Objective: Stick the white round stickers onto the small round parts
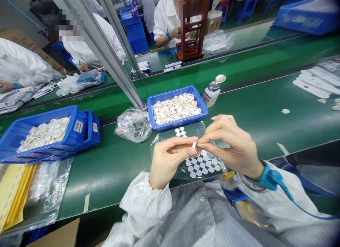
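Note:
My left hand [172, 155] and my right hand [230, 142] meet in front of me, both pinching one small white piece [194, 145] between thumb and fingers. It looks like one of the small round discs, seen nearly edge-on. Beneath my hands lies a clear plastic sheet [156, 144] with rows of round white stickers [203, 165] on it; my hands hide part of the rows. Just beyond stands a blue tray [170, 125] filled with small white and tan discs [175, 109]. A blue wrist strap with a cord circles my right wrist.
A dispenser bottle [211, 94] with its lid raised stands right of the tray, a crumpled clear bag [134, 125] left of it. Blue bins [79, 133] of round pieces sit at left. A metal post [106, 52] rises behind. Co-workers sit across the green line.

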`<state>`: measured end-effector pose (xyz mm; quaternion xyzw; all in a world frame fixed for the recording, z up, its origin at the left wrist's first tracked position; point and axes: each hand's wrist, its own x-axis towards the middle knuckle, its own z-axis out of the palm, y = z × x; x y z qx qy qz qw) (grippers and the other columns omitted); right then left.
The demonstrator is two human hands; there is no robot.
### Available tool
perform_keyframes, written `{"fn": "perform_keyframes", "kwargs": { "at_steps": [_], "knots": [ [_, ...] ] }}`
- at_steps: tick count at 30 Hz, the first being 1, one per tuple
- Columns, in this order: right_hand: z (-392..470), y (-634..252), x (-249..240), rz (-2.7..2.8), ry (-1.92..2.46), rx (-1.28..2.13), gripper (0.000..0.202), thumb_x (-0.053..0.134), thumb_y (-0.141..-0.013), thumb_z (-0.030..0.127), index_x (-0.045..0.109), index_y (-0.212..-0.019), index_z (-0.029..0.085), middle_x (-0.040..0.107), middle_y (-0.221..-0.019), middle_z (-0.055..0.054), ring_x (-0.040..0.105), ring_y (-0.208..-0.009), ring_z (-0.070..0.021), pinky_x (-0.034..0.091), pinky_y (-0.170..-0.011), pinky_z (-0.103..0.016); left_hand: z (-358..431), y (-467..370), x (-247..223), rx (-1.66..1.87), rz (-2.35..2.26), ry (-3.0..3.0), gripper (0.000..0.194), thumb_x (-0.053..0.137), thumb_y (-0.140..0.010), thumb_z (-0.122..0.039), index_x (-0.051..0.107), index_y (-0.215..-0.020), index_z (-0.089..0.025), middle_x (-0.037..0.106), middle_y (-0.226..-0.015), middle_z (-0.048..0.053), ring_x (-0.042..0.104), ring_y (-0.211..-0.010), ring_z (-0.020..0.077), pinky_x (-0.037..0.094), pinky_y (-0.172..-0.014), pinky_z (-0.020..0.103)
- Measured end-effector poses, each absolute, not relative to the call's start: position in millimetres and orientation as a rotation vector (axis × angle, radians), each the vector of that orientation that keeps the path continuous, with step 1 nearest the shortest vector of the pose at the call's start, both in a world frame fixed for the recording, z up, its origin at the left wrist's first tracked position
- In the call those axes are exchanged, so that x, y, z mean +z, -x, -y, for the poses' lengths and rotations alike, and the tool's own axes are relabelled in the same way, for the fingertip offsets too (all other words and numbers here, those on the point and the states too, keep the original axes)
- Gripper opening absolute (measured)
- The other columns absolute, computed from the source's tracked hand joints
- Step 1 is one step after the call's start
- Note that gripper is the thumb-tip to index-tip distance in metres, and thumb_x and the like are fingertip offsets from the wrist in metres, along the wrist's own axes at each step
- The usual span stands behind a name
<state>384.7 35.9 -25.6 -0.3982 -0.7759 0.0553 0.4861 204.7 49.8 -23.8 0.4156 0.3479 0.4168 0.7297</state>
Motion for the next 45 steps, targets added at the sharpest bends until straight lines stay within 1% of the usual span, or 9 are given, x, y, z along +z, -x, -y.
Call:
{"fn": "perform_keyframes", "kwargs": {
  "at_steps": [4, 8, 13, 19, 23, 29, 37, 41, 45],
  "knots": [
    [-35.9, -385.9, -21.8, 1.915, 0.969, 0.174, 0.008, 0.065, -0.089, 0.018, 0.058, -0.087, 0.022, 0.062, -0.075, 0.002, 0.058, -0.071, -0.0132, 0.046, -0.085, -0.039, -48.8, -204.2, -24.4, 0.93, -0.827, -0.974, 0.018, 0.085, -0.067, -0.021, 0.081, -0.084, -0.027, 0.079, -0.078, 0.001, 0.075, -0.072, 0.0161, 0.063, -0.071, 0.023],
    [-36.8, -384.5, -19.3, 1.917, 0.984, 0.175, 0.013, 0.063, -0.088, 0.014, 0.055, -0.083, 0.022, 0.061, -0.074, 0.002, 0.057, -0.071, -0.0126, 0.046, -0.083, -0.038, -46.4, -206.7, -23.8, 0.966, -0.858, -1.006, 0.02, 0.086, -0.065, -0.021, 0.081, -0.083, -0.028, 0.079, -0.078, 0.0, 0.074, -0.069, 0.0154, 0.063, -0.07, 0.024],
    [-38.3, -382.4, -18.1, 1.921, 0.982, 0.119, 0.014, 0.063, -0.086, 0.013, 0.053, -0.08, 0.022, 0.06, -0.073, 0.002, 0.057, -0.07, -0.0126, 0.045, -0.08, -0.036, -44.3, -209.3, -23.3, 1.002, -0.828, -0.991, 0.019, 0.085, -0.067, -0.022, 0.08, -0.084, -0.029, 0.079, -0.08, -0.001, 0.075, -0.071, 0.015, 0.063, -0.07, 0.023],
    [-36.2, -382.5, -20.6, 1.848, 0.966, 0.043, 0.012, 0.067, -0.086, 0.016, 0.059, -0.087, 0.024, 0.06, -0.071, 0.004, 0.056, -0.064, -0.0123, 0.046, -0.08, -0.038, -45.3, -209.0, -24.1, 0.997, -0.786, -0.928, 0.018, 0.084, -0.069, -0.025, 0.08, -0.086, -0.027, 0.08, -0.08, 0.001, 0.075, -0.071, 0.0172, 0.065, -0.071, 0.028],
    [-35.4, -384.0, -19.4, 1.865, 0.955, 0.082, 0.007, 0.066, -0.088, 0.018, 0.06, -0.086, 0.023, 0.061, -0.071, 0.003, 0.058, -0.066, -0.0121, 0.046, -0.081, -0.038, -46.2, -208.6, -24.8, 0.997, -0.765, -0.955, 0.018, 0.084, -0.07, -0.023, 0.08, -0.086, -0.028, 0.08, -0.081, 0.001, 0.076, -0.072, 0.0165, 0.064, -0.071, 0.026],
    [-36.5, -386.0, -16.1, 1.907, 0.982, 0.139, 0.008, 0.063, -0.09, 0.021, 0.06, -0.083, 0.023, 0.063, -0.073, 0.002, 0.059, -0.071, -0.0131, 0.044, -0.081, -0.037, -44.9, -208.1, -24.7, 1.002, -0.813, -1.008, 0.018, 0.085, -0.068, -0.025, 0.08, -0.085, -0.028, 0.08, -0.081, 0.001, 0.076, -0.074, 0.0182, 0.064, -0.07, 0.026],
    [-36.6, -385.8, -15.4, 1.907, 0.959, 0.059, 0.009, 0.064, -0.088, 0.02, 0.059, -0.083, 0.023, 0.061, -0.071, 0.003, 0.058, -0.07, -0.0135, 0.044, -0.081, -0.037, -43.7, -209.4, -22.2, 1.008, -0.765, -0.98, 0.017, 0.084, -0.069, -0.023, 0.08, -0.085, -0.029, 0.08, -0.082, 0.0, 0.076, -0.073, 0.0159, 0.063, -0.071, 0.023],
    [-35.9, -385.5, -14.7, 1.874, 0.966, 0.033, 0.006, 0.066, -0.088, 0.02, 0.062, -0.086, 0.024, 0.062, -0.071, 0.004, 0.059, -0.068, -0.0127, 0.045, -0.084, -0.039, -44.6, -208.6, -21.8, 1.0, -0.761, -0.972, 0.017, 0.084, -0.07, -0.025, 0.08, -0.086, -0.029, 0.08, -0.079, 0.0, 0.076, -0.071, 0.0164, 0.064, -0.071, 0.026],
    [-35.8, -386.1, -14.6, 1.899, 0.965, 0.049, 0.007, 0.065, -0.089, 0.021, 0.062, -0.084, 0.023, 0.063, -0.071, 0.003, 0.059, -0.068, -0.0129, 0.045, -0.084, -0.039, -44.0, -208.0, -23.3, 0.985, -0.8, -1.012, 0.018, 0.084, -0.069, -0.026, 0.08, -0.087, -0.027, 0.08, -0.08, 0.002, 0.076, -0.073, 0.0193, 0.065, -0.072, 0.03]
  ]
}}
